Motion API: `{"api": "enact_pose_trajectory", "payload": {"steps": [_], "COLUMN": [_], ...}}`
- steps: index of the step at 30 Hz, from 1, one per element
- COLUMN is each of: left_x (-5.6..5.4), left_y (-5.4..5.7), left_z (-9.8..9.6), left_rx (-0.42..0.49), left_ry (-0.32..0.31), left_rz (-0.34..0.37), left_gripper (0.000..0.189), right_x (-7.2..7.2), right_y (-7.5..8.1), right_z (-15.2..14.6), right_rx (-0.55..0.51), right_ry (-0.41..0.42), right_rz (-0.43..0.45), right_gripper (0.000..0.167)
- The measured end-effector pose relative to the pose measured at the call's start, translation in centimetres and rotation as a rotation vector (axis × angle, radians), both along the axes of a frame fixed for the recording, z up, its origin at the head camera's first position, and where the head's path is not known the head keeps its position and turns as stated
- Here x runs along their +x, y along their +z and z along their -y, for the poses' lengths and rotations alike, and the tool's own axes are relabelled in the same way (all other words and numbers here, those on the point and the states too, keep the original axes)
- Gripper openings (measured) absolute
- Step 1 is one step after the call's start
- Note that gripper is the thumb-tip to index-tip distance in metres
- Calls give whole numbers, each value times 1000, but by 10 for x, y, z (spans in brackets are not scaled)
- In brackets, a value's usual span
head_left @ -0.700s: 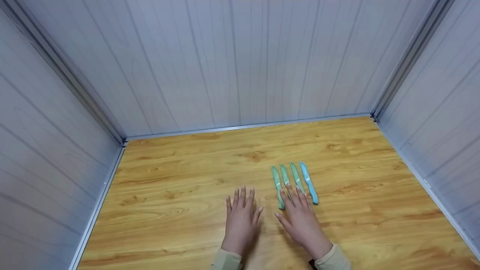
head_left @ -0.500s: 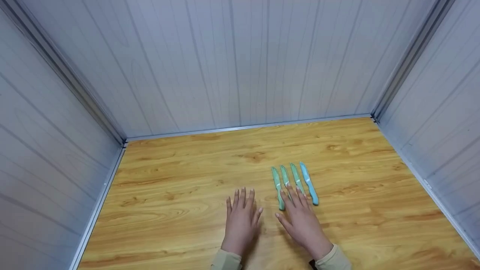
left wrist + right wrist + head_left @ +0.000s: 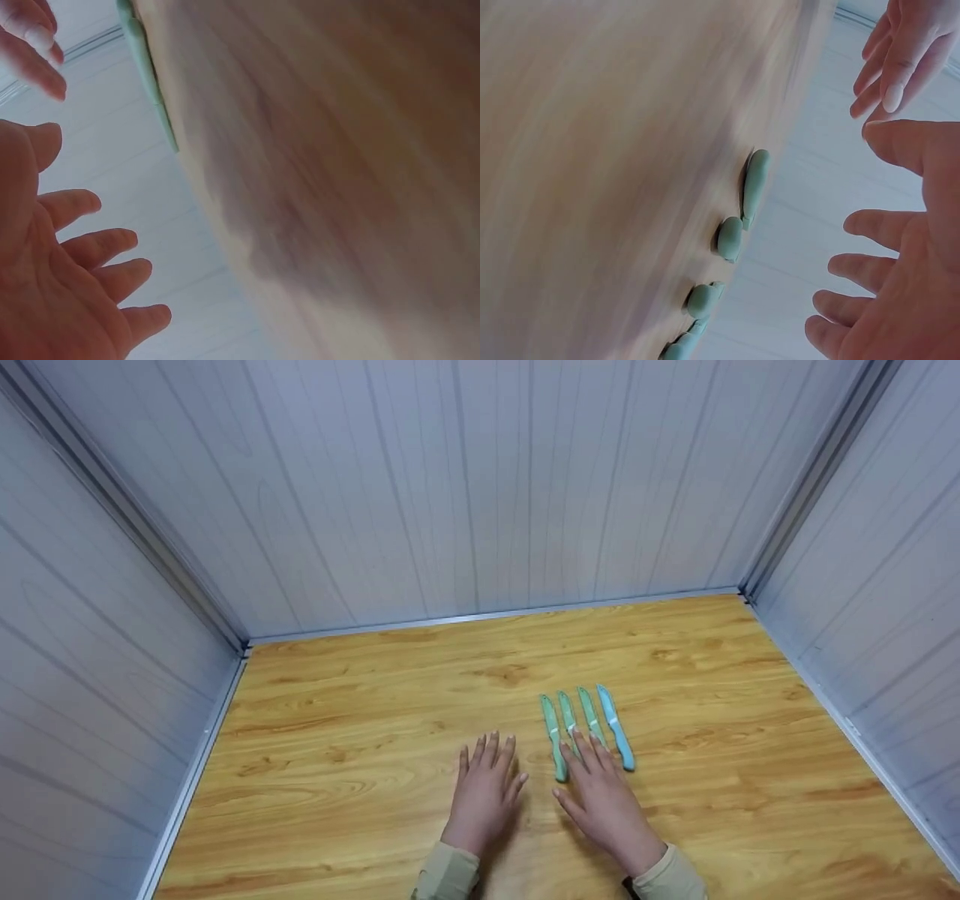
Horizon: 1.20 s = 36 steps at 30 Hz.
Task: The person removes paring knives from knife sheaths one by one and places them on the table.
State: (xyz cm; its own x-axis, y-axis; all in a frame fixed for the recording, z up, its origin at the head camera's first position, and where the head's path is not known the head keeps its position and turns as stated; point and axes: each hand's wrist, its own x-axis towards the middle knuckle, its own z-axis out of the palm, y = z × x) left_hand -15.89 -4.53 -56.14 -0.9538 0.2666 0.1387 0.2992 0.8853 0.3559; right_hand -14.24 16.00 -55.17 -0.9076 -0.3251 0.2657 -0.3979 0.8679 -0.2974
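Observation:
Three green knives lie side by side on the wooden tabletop, blades pointing away: a left one (image 3: 552,727), a middle one (image 3: 566,708) and a right one (image 3: 589,711). A blue knife (image 3: 615,726) lies just right of them. My right hand (image 3: 606,808), fingers spread and palm down, is held over the handles of the middle and right green knives, hiding parts of them. Its wrist view shows a gap between palm and green handles (image 3: 756,184). My left hand (image 3: 480,801) hovers left of the knives, fingers spread, holding nothing.
The wooden tabletop (image 3: 337,697) is enclosed by a pale panelled back wall (image 3: 480,495), a left wall (image 3: 90,697) and a right wall (image 3: 885,607). Metal strips run along the table's edges.
My left hand has shifted very slightly and turned a little to the right. The head view has moved slightly. My right hand stays over the handles, and the knives lie as before.

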Motion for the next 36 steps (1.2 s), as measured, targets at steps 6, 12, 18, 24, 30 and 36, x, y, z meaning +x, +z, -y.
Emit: {"api": "enact_pose_trajectory", "payload": {"steps": [6, 12, 18, 24, 30, 36], "left_x": [-12, -27, -45, -63, -77, -86], "left_y": [-4, 2, 11, 14, 12, 14], "left_z": [0, 0, -2, -6, -11, -15], "left_rx": [-3, -26, -78, -97, -160, -194], "left_ry": [-57, -101, -133, -176, -207, -244], "left_rz": [-21, -23, 2, 5, -28, -43], "left_gripper": [57, 57, 56, 56, 55, 54], "right_x": [-5, -11, -16, -21, -24, -25], "right_y": [-2, -5, -5, -5, -6, -7], "right_z": [-3, -6, -6, -5, -4, -3], "right_rx": [12, 35, 44, 52, 60, 62], "right_ry": [21, 43, 71, 93, 112, 138], "right_rz": [-6, 0, 19, 32, 51, 66], "right_gripper": [69, 67, 66, 66, 65, 65]}}
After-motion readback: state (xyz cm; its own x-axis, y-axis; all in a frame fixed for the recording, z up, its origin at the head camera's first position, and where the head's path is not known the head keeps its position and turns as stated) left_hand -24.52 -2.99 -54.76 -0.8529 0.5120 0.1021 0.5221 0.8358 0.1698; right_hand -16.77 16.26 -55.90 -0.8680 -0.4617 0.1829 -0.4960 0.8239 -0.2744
